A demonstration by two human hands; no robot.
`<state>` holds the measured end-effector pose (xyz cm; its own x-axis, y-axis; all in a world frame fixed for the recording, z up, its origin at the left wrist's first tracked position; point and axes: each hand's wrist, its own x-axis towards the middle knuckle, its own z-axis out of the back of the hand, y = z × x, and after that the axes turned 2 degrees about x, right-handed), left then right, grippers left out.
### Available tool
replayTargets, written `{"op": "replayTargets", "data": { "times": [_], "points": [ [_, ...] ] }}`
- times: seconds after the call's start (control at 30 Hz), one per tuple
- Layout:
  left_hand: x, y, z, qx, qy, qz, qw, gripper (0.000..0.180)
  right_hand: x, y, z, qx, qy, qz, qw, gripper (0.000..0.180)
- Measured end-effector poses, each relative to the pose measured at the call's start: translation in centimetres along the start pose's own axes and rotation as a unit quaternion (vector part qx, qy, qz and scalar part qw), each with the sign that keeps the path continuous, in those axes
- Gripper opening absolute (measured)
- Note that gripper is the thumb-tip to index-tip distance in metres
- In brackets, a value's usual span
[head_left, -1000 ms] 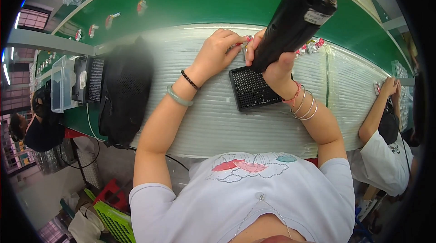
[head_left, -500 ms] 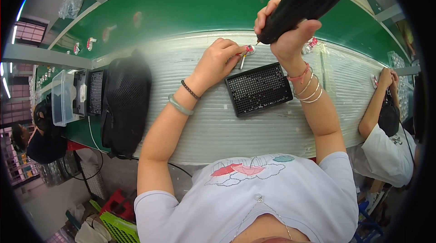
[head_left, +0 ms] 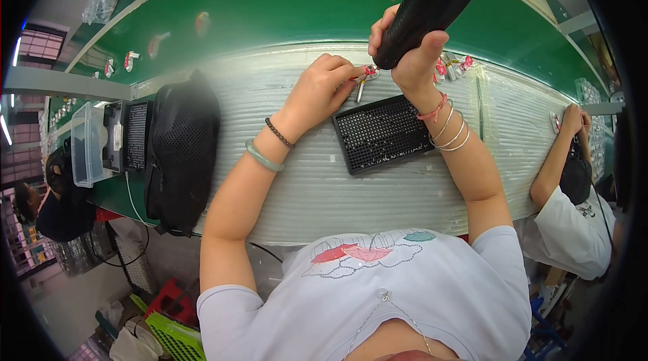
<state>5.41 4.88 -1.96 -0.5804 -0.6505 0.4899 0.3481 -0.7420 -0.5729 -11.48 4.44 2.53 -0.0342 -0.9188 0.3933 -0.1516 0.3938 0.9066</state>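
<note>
My left hand (head_left: 322, 90) lies low over the ribbed mat, its fingertips closed on a small red-and-white part (head_left: 369, 72) with a silver stem. A thick black electric screwdriver (head_left: 432, 13) is gripped in my right hand (head_left: 413, 72), its body slanting up and to the right. Its lower end meets the part or sits right beside it; the exact contact is too small to make out. Just below my hands is a black tray (head_left: 342, 145) with rows of small holes, many holding tiny bright pieces. My right wrist overlaps the tray's far right corner.
More red-and-silver parts (head_left: 455, 67) lie behind my right wrist. A black bag (head_left: 183, 158) stands at left, beside a clear plastic box (head_left: 82, 145). Others sit on the green bench's far left (head_left: 130, 60). At right a co-worker's hands (head_left: 574, 118) handle a small part.
My right hand has moved left with the electric screwdriver, which now stands steeper, its tip brought to the part. My left hand stays nearly still, holding the part.
</note>
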Motion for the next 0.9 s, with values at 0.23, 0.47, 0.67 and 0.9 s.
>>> {"op": "replayTargets", "data": {
  "times": [0.23,0.47,0.67,0.9],
  "points": [
    [0.0,-0.2,0.1,-0.001,-0.001,0.003,1.0,0.022,0.3,-0.1,-1.1,-0.007,-0.018,0.018,1.0,0.082],
    [0.0,-0.4,0.0,-0.001,0.003,0.016,1.0,0.022,0.2,-0.4,-1.1,0.01,-0.024,0.045,0.999,0.078],
    [-0.1,0.1,-0.3,-0.004,-0.015,0.004,1.0,0.021,-0.2,1.7,-0.9,0.001,-0.017,0.021,1.0,0.095],
    [-0.2,0.5,-0.1,-0.004,-0.021,-0.012,1.0,0.018,-3.9,3.1,-2.5,0.054,0.022,-0.036,0.998,0.102]
  ]
}}
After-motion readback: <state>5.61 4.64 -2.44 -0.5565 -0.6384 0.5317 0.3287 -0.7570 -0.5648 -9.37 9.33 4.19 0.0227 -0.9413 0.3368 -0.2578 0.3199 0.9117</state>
